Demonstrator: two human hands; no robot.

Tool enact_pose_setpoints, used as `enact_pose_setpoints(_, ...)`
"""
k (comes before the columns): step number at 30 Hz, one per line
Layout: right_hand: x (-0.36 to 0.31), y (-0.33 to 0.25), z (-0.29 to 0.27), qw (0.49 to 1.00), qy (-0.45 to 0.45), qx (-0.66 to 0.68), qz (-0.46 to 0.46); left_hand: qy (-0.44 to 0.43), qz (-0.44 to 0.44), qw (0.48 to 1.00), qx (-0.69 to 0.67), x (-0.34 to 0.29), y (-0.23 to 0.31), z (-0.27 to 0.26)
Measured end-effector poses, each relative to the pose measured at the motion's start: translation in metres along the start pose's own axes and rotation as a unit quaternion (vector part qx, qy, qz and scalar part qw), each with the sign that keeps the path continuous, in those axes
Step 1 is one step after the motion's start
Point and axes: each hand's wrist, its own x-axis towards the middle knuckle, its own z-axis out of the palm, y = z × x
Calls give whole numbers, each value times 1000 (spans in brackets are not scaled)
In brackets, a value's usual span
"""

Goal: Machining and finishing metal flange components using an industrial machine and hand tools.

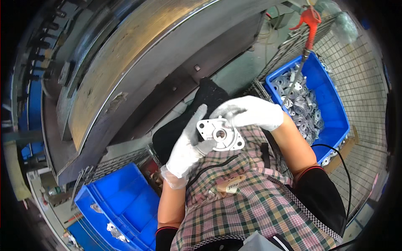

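Observation:
A silvery cast metal housing (231, 141), with a round bore in its middle and bolt holes in its corner lugs, is held above my lap. My left hand (187, 147), in a white glove, grips its left side, thumb and fingers around the edge. At the upper right edge of the housing is my right hand (256, 113), also gloved, its bent fingers closed on the rim. Its fingertips are partly hidden. Below the housing lies my plaid apron (247, 196).
A blue bin (335, 104) of similar castings stands at right in a wire mesh cage (360, 75). A red air gun (310, 25) hangs above it. Another blue bin (130, 196) sits lower left, with castings on its ledge. A large metal machine table (138, 62) fills the upper left.

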Motion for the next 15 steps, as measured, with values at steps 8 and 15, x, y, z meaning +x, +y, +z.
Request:
enact_pose_setpoints(8, 40, 0, 12, 998, -3, 60, 35, 121, 50, 991, -34, -18, -8, -12)
enact_pose_setpoints(15, 43, 7, 13, 999, 16, 32, 23, 149, 62, 987, -22, -19, -11, -11)
